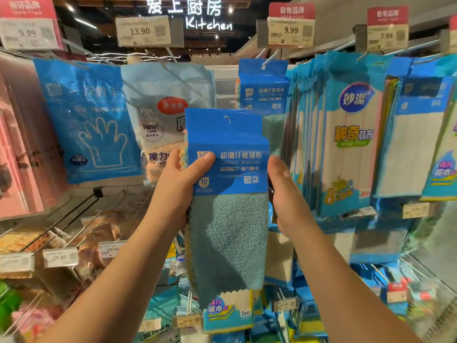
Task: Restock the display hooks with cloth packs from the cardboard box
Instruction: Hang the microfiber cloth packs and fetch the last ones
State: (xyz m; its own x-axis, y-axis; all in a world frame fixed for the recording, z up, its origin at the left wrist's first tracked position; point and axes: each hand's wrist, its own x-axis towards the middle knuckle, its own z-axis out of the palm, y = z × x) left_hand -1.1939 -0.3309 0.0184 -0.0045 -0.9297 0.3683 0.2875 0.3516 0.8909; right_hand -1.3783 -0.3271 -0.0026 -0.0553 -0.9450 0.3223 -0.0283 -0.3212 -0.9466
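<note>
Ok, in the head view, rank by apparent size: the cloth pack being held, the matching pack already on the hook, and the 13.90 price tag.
1. Held cloth pack, though it is nearest the camera, which inflates it.
2. Matching pack on the hook; partly hidden behind the held one, probably the same real size.
3. 13.90 price tag.

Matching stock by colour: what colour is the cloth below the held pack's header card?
Teal, a blue-green weave, on the cloth pack; the head view shows it best.

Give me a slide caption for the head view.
Both hands, left hand and right hand, hold a cloth pack below its matching pack on a hook.
</note>
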